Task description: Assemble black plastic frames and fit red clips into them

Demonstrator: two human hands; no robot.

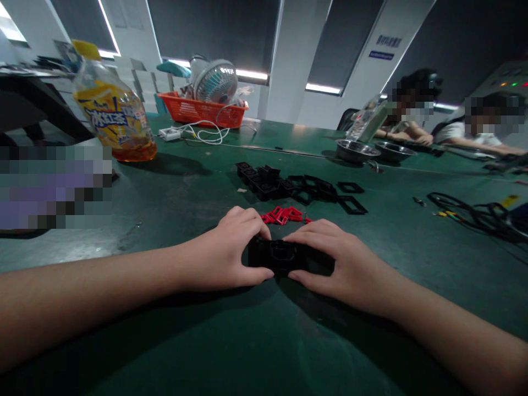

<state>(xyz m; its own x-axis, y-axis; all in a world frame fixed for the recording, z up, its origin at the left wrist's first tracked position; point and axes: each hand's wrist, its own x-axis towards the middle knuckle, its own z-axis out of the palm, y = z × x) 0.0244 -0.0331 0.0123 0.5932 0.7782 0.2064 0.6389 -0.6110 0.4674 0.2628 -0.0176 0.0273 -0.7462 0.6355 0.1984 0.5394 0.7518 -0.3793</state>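
Note:
Between my two hands a black plastic part [283, 251] rests on the green table [198, 341]; its exact kind is too dark to make out. My left hand [237, 253] grips its left side, thumb in front and fingers behind. My right hand [336, 258] holds the right side the same way. Just beyond my fingers lies a small heap of red plastic frames [282, 215]. Behind them are a pile of black block-shaped parts [264, 182] and several flat black square frames [352, 205].
A tea bottle [113, 110] stands at the left. An orange basket [202, 110] holds a fan [216, 82], with a white cable [212, 135] beside it. Metal bowls [357, 151] stand at the back right, near two people. Black cables [474, 212] lie at the right.

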